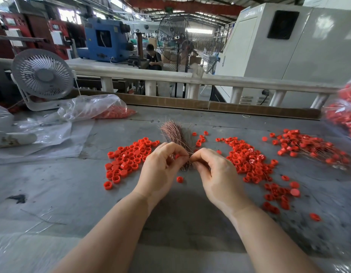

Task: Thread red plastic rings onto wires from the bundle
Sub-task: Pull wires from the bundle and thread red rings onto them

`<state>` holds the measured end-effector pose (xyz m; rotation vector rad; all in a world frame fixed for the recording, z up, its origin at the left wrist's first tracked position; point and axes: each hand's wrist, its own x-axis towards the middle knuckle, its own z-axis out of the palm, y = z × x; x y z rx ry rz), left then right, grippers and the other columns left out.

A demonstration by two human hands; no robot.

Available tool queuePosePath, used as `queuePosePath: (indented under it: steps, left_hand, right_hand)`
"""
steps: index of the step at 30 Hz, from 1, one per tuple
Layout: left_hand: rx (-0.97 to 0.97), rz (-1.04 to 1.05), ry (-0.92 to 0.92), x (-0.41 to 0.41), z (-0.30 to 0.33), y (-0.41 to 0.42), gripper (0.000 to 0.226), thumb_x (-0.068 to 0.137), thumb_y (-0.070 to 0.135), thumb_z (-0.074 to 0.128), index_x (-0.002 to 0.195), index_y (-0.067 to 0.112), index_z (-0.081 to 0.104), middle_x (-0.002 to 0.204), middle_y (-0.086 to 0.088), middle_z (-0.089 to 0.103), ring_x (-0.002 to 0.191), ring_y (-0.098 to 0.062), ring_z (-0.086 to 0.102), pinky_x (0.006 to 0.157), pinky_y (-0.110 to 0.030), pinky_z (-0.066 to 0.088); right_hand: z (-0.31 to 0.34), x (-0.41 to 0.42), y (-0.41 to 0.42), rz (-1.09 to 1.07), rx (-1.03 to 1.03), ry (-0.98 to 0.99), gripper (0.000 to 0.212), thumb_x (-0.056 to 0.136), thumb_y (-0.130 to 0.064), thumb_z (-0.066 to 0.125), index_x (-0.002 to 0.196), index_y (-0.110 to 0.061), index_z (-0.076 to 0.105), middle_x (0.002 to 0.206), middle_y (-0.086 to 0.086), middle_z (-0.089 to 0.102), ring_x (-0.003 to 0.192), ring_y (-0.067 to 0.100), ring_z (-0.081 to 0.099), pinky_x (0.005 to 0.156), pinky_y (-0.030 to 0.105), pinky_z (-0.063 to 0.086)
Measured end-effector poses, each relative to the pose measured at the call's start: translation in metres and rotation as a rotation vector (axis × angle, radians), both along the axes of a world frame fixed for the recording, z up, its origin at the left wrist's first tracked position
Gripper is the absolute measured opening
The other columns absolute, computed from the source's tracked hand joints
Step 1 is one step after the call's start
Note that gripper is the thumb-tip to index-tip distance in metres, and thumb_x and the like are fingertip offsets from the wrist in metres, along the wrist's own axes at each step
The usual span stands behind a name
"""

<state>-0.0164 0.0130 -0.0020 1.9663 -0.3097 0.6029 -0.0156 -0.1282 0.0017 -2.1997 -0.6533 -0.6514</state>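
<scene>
The rings (pixel 129 158) are red plastic with a smooth, slightly glossy skin. The wire bundle (pixel 173 133) at twelve o'clock is thin coppery metal, probably bare strands. The table (pixel 52 184) is matt grey, scuffed. Clear glossy plastic bags (pixel 92 107) crinkle at ten o'clock.

You are looking at a scene in which no text, label, brand, number or sign is reading clearly. The pale panels on the dark red metal cabinets (pixel 15 34) at the far left are showing only as blank, blurred patches. The big blue machine housing (pixel 105 40) and the tall white machine cabinet (pixel 288 52) are carrying no legible marks. A few of the small red plastic rings (pixel 251 150) are showing whitish flecks, too small to read.
</scene>
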Motion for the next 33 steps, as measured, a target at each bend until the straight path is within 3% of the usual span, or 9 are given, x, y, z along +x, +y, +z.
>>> queuePosePath:
  steps: [8, 14, 19, 24, 31, 33]
  left_hand:
    - [-0.076, -0.041, 0.119, -0.0013, 0.0034, 0.0018, 0.018, 0.082, 0.009, 0.067, 0.075, 0.025, 0.064, 0.06, 0.017, 0.053, 0.057, -0.002, 0.043, 0.056, -0.016, 0.038]
    - [-0.061, -0.107, 0.163, -0.002, 0.004, 0.0014, 0.017, 0.083, 0.008, 0.066, 0.076, 0.023, 0.064, 0.056, 0.025, 0.055, 0.054, -0.002, 0.041, 0.052, -0.013, 0.037]
    - [-0.25, -0.249, 0.266, -0.0023, 0.0033, 0.0032, 0.015, 0.087, 0.007, 0.061, 0.077, 0.018, 0.064, 0.058, 0.012, 0.051, 0.054, -0.005, 0.046, 0.047, -0.018, 0.04]
    - [-0.228, -0.209, 0.238, -0.0006, 0.002, 0.0041, 0.017, 0.084, 0.009, 0.065, 0.074, 0.022, 0.067, 0.06, 0.007, 0.054, 0.057, -0.01, 0.045, 0.046, -0.018, 0.041]
    - [-0.26, -0.244, 0.267, 0.0004, 0.0013, 0.0053, 0.019, 0.085, 0.006, 0.062, 0.073, 0.02, 0.064, 0.06, 0.007, 0.052, 0.056, -0.009, 0.045, 0.046, -0.019, 0.039]
    - [-0.287, -0.266, 0.295, -0.0002, 0.0013, 0.0057, 0.02, 0.086, 0.005, 0.061, 0.073, 0.02, 0.063, 0.06, 0.008, 0.052, 0.056, -0.007, 0.045, 0.046, -0.019, 0.039]
  right_hand:
    - [-0.0008, -0.0022, 0.0011, 0.004, 0.034, 0.045, 0.008, 0.084, -0.006, 0.064, 0.087, -0.012, 0.066, 0.076, -0.007, 0.061, 0.07, 0.011, 0.054, 0.067, 0.025, 0.043]
    - [0.0019, -0.0012, 0.0, -0.011, 0.051, 0.038, 0.008, 0.082, 0.0, 0.064, 0.082, -0.008, 0.065, 0.077, -0.005, 0.058, 0.075, 0.014, 0.055, 0.07, 0.027, 0.043]
    - [0.0032, -0.0004, -0.0017, 0.017, 0.079, 0.02, 0.011, 0.081, 0.0, 0.065, 0.077, -0.01, 0.063, 0.073, -0.01, 0.053, 0.066, -0.001, 0.046, 0.062, 0.013, 0.035]
    - [-0.0007, 0.0013, -0.0019, -0.041, 0.071, -0.028, 0.011, 0.08, -0.001, 0.066, 0.076, -0.011, 0.064, 0.071, -0.007, 0.055, 0.064, 0.005, 0.046, 0.061, 0.02, 0.036]
    - [0.001, 0.0015, -0.0008, -0.017, 0.057, -0.062, 0.009, 0.078, -0.001, 0.065, 0.075, -0.009, 0.063, 0.071, -0.004, 0.056, 0.064, 0.005, 0.044, 0.062, 0.015, 0.036]
    - [0.0015, 0.0011, -0.0008, -0.021, 0.054, -0.058, 0.009, 0.078, -0.001, 0.065, 0.075, -0.009, 0.063, 0.072, -0.004, 0.057, 0.067, 0.008, 0.047, 0.064, 0.019, 0.038]
